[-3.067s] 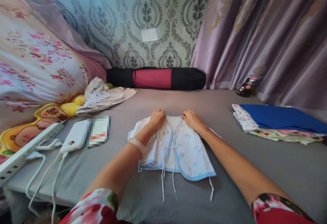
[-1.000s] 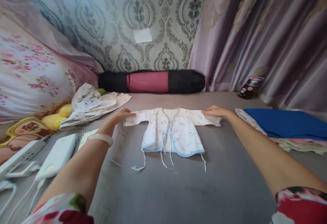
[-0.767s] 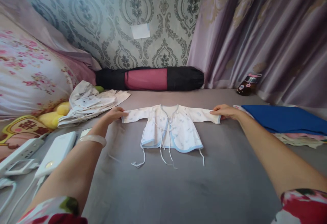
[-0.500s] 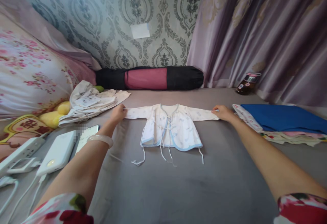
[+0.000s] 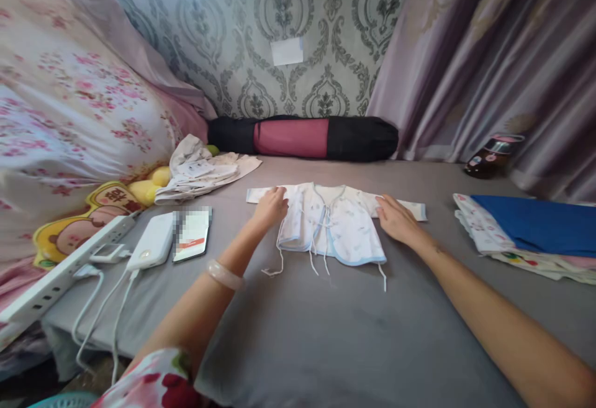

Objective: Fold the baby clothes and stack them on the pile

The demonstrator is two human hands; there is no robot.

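Note:
A small white baby jacket (image 5: 344, 225) with pale blue trim and a faint print lies spread on the grey sheet, front side up. Both sleeves stretch outward, and several thin ties hang from its front and hem. On the left sleeve, close to the body of the jacket, my left hand (image 5: 271, 207) rests with its fingers extended. My right hand (image 5: 398, 220) lies over the opposite sleeve near the armpit, fingers stretched out and apart. Neither hand visibly pinches the cloth. A pale bangle (image 5: 224, 275) circles my left wrist.
Folded cloths topped by a blue one (image 5: 540, 222) lie right, below a dark bottle (image 5: 488, 158). Left are a phone (image 5: 193, 234), white power bank (image 5: 153, 240), power strip (image 5: 60, 277) with cables, and crumpled cloth (image 5: 200, 172). A black-and-red roll bag (image 5: 291, 138) lies behind.
Both hands first went from the collar out to the cuffs, spreading the sleeves. Since then they have released the cuffs and moved inward along the sleeves. The view has shifted left.

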